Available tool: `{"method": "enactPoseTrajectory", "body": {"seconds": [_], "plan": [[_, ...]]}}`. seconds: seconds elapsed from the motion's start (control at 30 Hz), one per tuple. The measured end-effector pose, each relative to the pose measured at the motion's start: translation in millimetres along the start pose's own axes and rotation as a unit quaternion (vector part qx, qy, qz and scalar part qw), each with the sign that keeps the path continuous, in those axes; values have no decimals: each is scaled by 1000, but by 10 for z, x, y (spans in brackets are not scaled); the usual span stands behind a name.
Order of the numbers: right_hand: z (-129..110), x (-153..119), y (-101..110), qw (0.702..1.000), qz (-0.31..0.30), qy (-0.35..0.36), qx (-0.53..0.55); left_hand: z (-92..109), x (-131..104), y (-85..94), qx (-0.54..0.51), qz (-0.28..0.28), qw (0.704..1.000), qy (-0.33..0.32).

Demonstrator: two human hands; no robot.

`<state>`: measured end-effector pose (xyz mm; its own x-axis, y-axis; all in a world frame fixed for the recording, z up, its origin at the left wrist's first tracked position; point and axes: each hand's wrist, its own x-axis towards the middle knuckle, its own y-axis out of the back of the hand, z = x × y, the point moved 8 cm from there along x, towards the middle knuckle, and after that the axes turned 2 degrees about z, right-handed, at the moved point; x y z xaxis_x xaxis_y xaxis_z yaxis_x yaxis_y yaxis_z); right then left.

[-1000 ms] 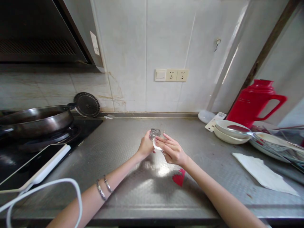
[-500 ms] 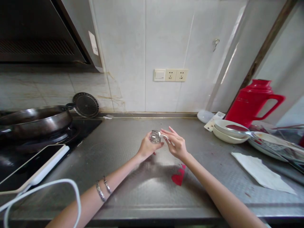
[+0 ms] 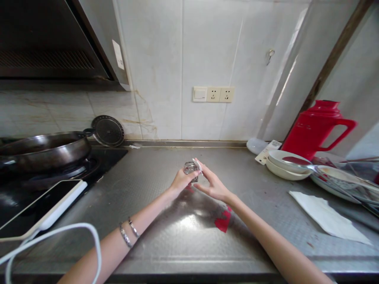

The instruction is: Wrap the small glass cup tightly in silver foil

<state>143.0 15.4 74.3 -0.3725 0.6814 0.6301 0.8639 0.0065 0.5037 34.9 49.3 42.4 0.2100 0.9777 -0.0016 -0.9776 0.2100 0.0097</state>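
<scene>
Left grip [image 3: 179, 183] closed around clear glass object [image 3: 190, 166], right grip [image 3: 216, 187] half-open against white tissue [image 3: 197, 165], well inside grey metal surface [image 3: 156, 240] edges.

Light soft, greyish, middling-dim. Strongest glare: steel counter [image 3: 188, 227], lower centre, just below my left hand [image 3: 181, 180] and right hand [image 3: 216, 187]; dull shadow beside it. Range hood [image 3: 50, 35], upper left, near-black. Pale streaks [image 3: 286, 82] gleam upper right. Clear piece [image 3: 189, 167] between my hands: fine detail mushy. Wide-lens stretch; my forearms [image 3: 268, 234] widen toward the lower corners.
</scene>
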Motion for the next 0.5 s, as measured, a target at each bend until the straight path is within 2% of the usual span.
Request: {"method": "enactPoseTrajectory", "body": {"seconds": [0.17,0.3,0.4,0.5], "plan": [[170,-13,-50,997,15,-32,69,-78,1,-78,0,-38,999,14],[216,-2,-18,985,46,-55,155,-101,31,-104,-1,-102,995,1],[219,23,25,970,74,-87,213,-96,68,-126,23,-177,983,-31],[235,37,32,948,90,-152,264,-23,115,-84,54,-185,974,-118]]}}
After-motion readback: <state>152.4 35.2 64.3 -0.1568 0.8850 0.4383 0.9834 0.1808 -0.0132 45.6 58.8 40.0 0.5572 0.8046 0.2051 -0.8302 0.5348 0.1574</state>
